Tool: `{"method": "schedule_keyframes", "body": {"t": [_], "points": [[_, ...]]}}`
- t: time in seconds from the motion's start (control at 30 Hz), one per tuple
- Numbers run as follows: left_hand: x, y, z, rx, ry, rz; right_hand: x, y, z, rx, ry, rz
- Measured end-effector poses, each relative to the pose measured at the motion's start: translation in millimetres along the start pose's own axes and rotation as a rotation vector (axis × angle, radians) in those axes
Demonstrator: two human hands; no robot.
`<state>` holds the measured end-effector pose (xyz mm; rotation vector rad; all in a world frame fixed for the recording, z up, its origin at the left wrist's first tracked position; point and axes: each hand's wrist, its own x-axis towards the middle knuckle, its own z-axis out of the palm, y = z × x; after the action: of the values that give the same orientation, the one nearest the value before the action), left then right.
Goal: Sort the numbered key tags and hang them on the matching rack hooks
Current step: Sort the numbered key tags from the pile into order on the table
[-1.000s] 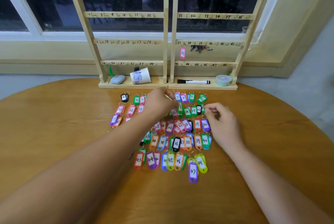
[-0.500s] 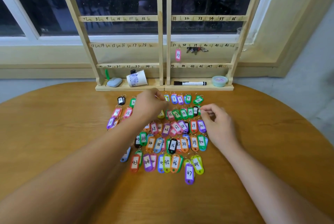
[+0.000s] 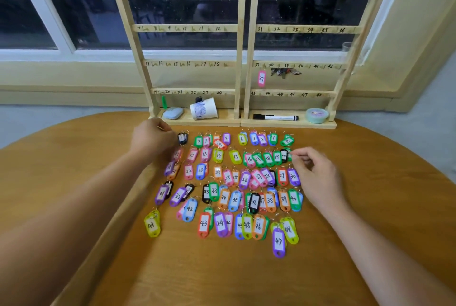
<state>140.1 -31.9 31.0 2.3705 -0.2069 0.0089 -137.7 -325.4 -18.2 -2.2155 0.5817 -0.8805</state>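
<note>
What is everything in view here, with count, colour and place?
table: one, brown wood
racks: two, pale wood, side by side at its far edge
loose key tags: dozens, mixed colours, in rows on table
hung tag: one, pink, under 37 on right rack
key bunch: one, dark metal, near 39
paper cup: one, white, on its side on left rack base
pale blue object: one, left rack base
marker: one, black-white, right rack base
tub: one, pale green, right rack base
left hand: curled, beside black tag; grip unclear
right hand: pinches green tag
</note>
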Motion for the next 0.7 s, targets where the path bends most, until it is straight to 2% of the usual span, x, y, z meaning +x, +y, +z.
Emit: {"method": "schedule_keyframes", "body": {"t": [0.23,0.7], "points": [[19.3,4.2,17.1,0.098,-0.186,-0.055,-0.1,-0.2,0.2,-0.013,-0.030,0.020],[46.2,19.7,22.2,0.382,-0.235,-0.102,-0.6,-1.8,-1.1,-0.021,-0.030,0.021]]}}
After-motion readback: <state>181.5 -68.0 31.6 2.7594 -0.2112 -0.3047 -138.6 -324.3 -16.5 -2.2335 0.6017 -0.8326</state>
